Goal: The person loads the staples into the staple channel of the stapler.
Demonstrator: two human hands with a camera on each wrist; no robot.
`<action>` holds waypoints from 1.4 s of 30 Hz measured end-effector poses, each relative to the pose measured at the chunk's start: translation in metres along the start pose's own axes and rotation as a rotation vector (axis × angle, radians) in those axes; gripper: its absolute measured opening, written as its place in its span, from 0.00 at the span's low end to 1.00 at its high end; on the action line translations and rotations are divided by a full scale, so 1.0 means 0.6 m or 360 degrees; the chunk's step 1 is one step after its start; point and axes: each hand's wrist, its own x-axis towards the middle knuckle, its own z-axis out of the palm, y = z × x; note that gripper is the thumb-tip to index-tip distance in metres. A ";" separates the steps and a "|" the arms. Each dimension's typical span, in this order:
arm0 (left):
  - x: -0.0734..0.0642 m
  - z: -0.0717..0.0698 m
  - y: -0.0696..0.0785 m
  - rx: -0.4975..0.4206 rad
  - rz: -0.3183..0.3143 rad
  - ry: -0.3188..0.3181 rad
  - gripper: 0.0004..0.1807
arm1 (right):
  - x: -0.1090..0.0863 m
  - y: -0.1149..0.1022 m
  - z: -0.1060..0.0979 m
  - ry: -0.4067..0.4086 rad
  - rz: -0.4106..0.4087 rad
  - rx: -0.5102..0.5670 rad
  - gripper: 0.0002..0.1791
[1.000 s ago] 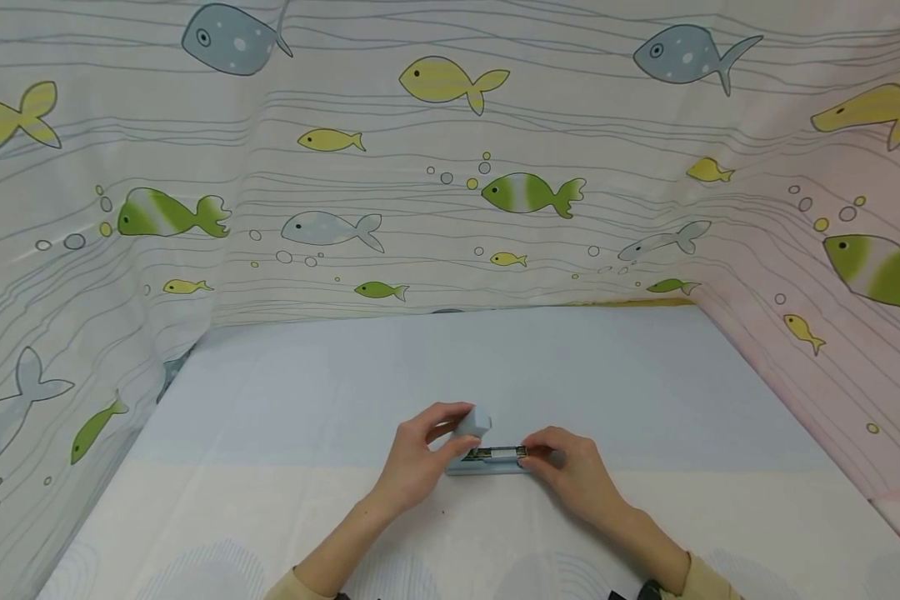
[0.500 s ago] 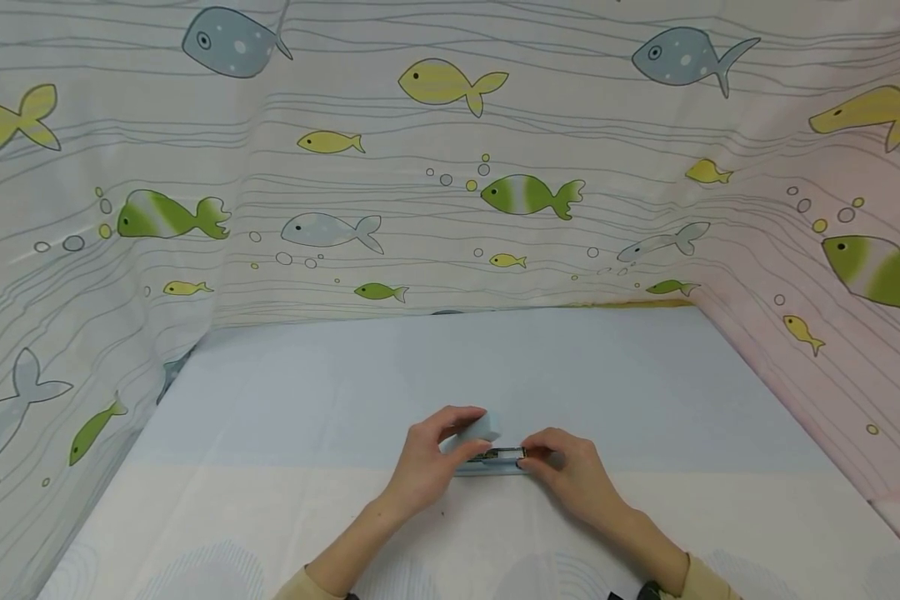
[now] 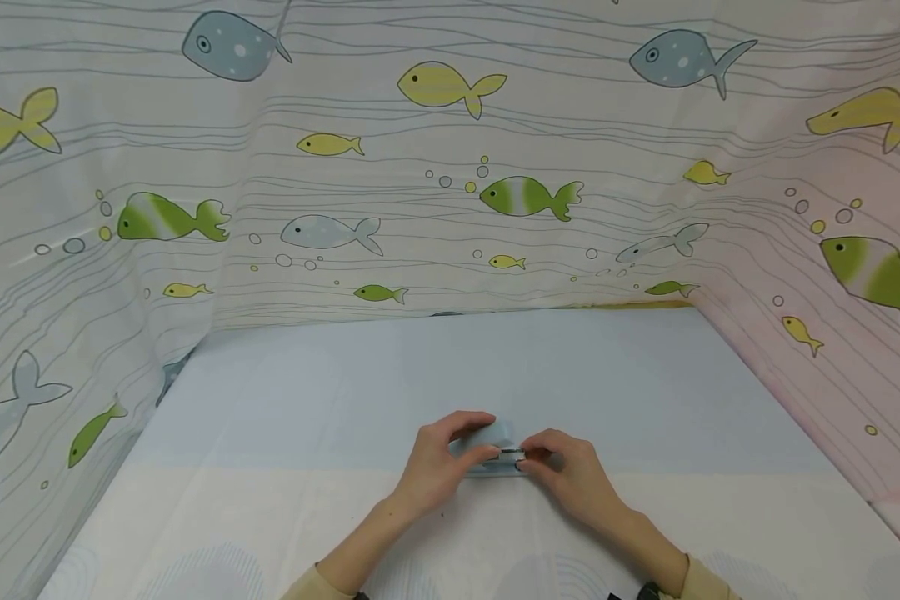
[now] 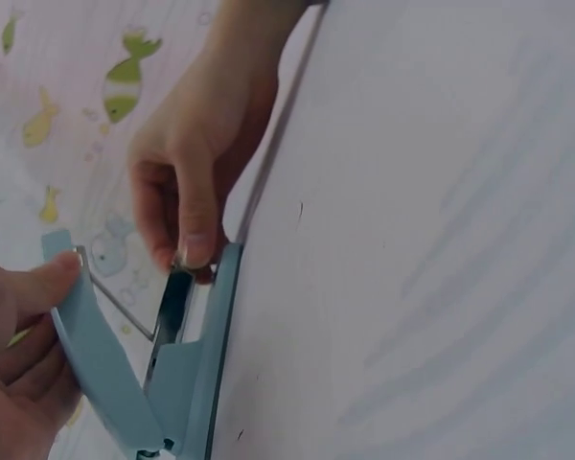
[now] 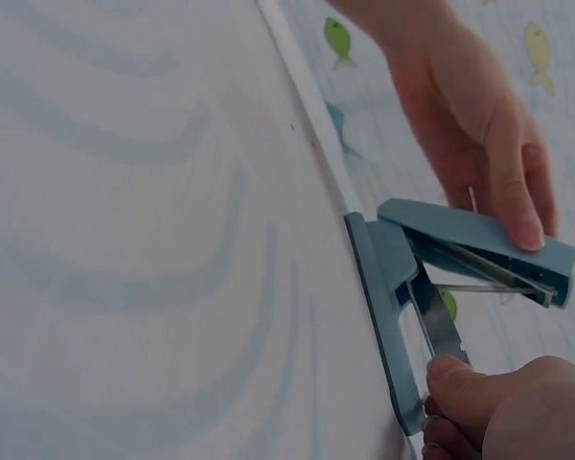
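Observation:
A light blue stapler [image 3: 495, 471] lies on the table, hinged apart. My left hand [image 3: 435, 467] grips its raised top cover [image 4: 101, 359] between thumb and fingers. The cover slants up from the hinge, and a thin metal rod [image 5: 489, 288] runs from it to the staple magazine [image 5: 436, 316]. At the magazine's front end, my right hand [image 3: 570, 468] pinches the tip between thumb and fingers. Below the magazine, the stapler's base [image 4: 220, 335] sits along the cloth. My right fingers hide the very tip of the magazine.
A pale blue and white cloth [image 3: 330, 392] covers the table. Behind it and at both sides hang curtains [image 3: 390, 183] printed with fish. A tiny dark speck [image 3: 442, 515] lies on the cloth in front of the left hand.
My left hand has moved right and slightly down, bringing the stapler's cover lower and closer to the right hand. The right hand stays almost where it was, at the magazine's end.

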 end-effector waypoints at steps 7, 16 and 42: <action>0.000 0.008 0.001 0.0075 -0.0011 -0.0029 0.20 | -0.004 0.002 0.006 0.0009 0.0019 0.0027 0.11; 0.004 0.017 0.000 0.0146 -0.0014 -0.0088 0.20 | -0.001 -0.001 0.005 0.0011 0.0018 0.0045 0.13; 0.009 0.031 -0.007 0.0256 -0.0010 -0.0166 0.18 | 0.001 0.001 0.000 -0.0002 0.0006 -0.0002 0.14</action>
